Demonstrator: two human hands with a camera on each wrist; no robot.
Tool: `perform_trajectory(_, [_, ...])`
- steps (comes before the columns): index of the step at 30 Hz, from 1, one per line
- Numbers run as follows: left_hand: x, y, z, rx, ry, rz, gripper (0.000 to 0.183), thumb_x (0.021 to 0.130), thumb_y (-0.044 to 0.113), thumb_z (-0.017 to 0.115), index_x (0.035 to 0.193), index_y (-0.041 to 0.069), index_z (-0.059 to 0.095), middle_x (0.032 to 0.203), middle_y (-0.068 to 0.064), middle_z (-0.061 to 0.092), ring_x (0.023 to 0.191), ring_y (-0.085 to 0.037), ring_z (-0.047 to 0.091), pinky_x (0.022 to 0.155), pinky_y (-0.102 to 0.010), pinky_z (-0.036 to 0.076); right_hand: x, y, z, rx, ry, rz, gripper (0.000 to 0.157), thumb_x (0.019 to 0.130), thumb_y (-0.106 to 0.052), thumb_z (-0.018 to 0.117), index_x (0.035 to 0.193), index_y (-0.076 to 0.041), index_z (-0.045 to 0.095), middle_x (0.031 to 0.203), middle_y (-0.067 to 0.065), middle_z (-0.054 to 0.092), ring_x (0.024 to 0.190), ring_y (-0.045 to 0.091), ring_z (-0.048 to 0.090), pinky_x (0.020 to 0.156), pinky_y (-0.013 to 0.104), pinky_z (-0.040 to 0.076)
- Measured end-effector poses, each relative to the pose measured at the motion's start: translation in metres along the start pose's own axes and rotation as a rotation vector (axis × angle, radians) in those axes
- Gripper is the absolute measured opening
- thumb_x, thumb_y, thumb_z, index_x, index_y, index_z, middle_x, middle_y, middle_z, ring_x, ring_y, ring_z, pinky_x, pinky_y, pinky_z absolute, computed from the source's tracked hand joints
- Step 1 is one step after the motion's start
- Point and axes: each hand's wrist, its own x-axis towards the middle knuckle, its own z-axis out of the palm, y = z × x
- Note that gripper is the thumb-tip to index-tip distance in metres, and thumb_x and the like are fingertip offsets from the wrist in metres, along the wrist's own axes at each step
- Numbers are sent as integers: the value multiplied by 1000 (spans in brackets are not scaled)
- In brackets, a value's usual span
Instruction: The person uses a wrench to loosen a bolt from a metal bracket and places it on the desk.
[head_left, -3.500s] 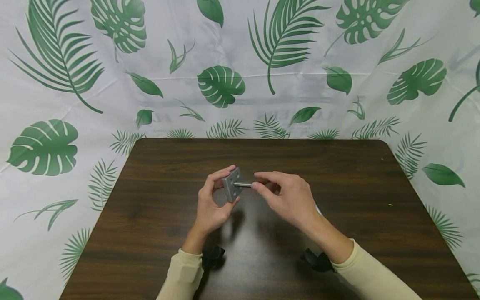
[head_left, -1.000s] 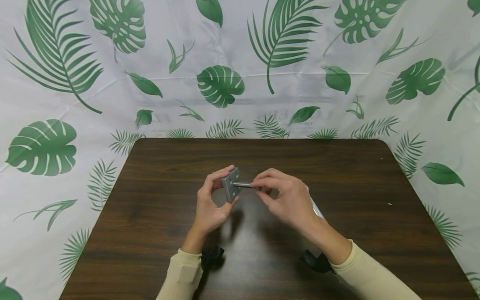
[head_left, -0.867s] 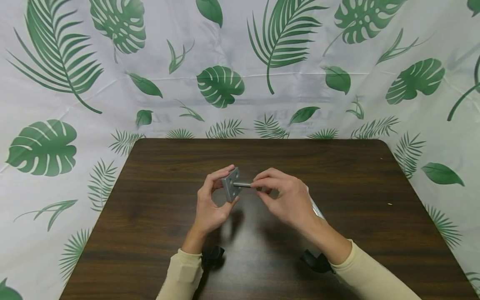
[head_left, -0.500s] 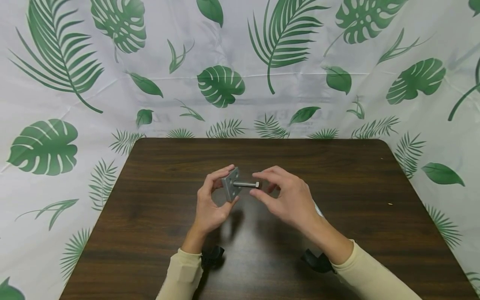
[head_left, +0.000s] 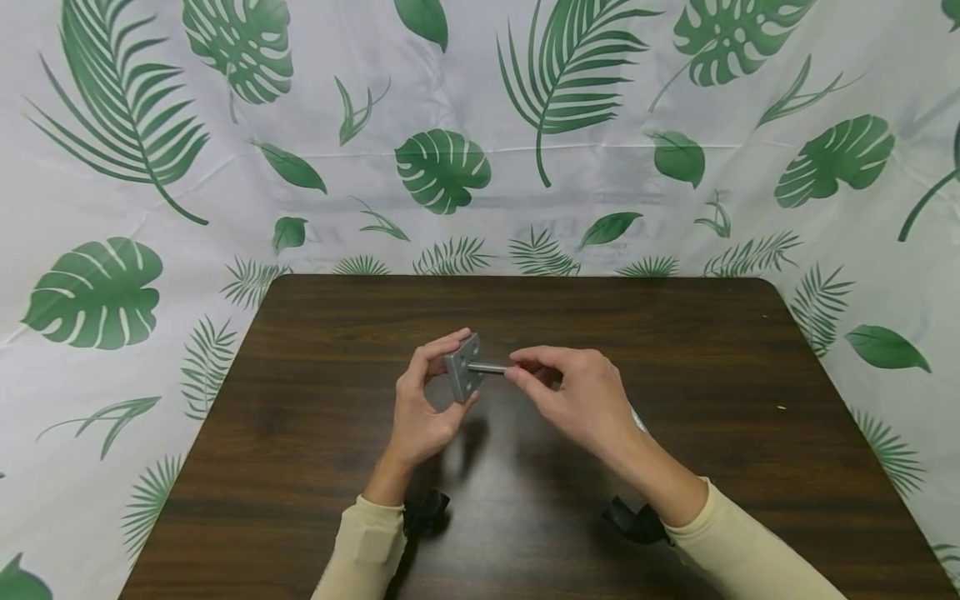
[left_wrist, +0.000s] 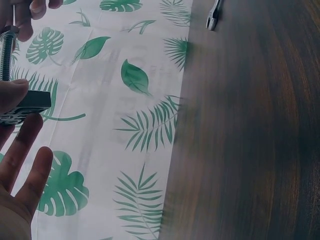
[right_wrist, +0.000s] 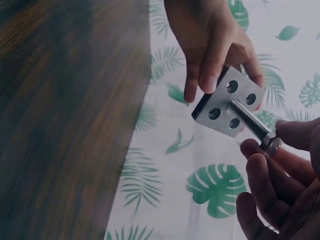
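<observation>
A square grey metal plate (head_left: 459,382) with round holes is held up above the table in my left hand (head_left: 422,417), gripped by its edges between thumb and fingers. From the plate's middle a hex-head bolt (head_left: 489,368) sticks out toward the right. My right hand (head_left: 588,400) pinches the bolt's head end with thumb and fingertips. In the right wrist view the hex head (right_wrist: 271,144) shows between those fingers, with threads along the shank (right_wrist: 252,120). How deep the bolt sits in the plate cannot be told.
Dark wood table (head_left: 300,467) lies below both hands. On it, a wrench end (left_wrist: 212,20) shows in the left wrist view; a silver piece (head_left: 637,421) peeks out behind my right wrist. Black wrist mounts (head_left: 426,510) hang at both forearms. A leaf-print sheet (head_left: 465,83) surrounds the table.
Half a second ago my right fingers were spread around the bolt head, leaving it visible; now they pinch it. The left hand and plate have hardly moved.
</observation>
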Motion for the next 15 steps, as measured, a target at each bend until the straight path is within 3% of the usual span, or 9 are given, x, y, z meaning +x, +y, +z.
perform_trajectory(9, [2, 2, -1, 6, 3, -5, 61, 65, -21, 76, 120, -15, 48, 129, -30, 56, 101, -37, 64, 81, -32, 52, 2, 4, 0, 82, 53, -218, 27, 76, -5, 83, 99, -18, 76, 99, -15, 67, 73, 0, 63, 59, 24, 50])
perform_trajectory(12, [2, 2, -1, 6, 3, -3, 61, 65, -21, 76, 120, -15, 48, 129, -30, 56, 100, -36, 64, 81, -32, 52, 2, 5, 0, 88, 58, -233, 29, 75, -5, 84, 100, -18, 75, 101, -15, 67, 74, 1, 64, 57, 23, 49])
perform_trajectory(15, [3, 2, -1, 6, 1, -2, 61, 66, -21, 75, 120, -16, 48, 129, -30, 56, 101, -36, 64, 81, -32, 52, 2, 5, 0, 72, 55, -211, 32, 76, -14, 85, 106, -21, 74, 104, -15, 66, 75, 2, 64, 58, 25, 49])
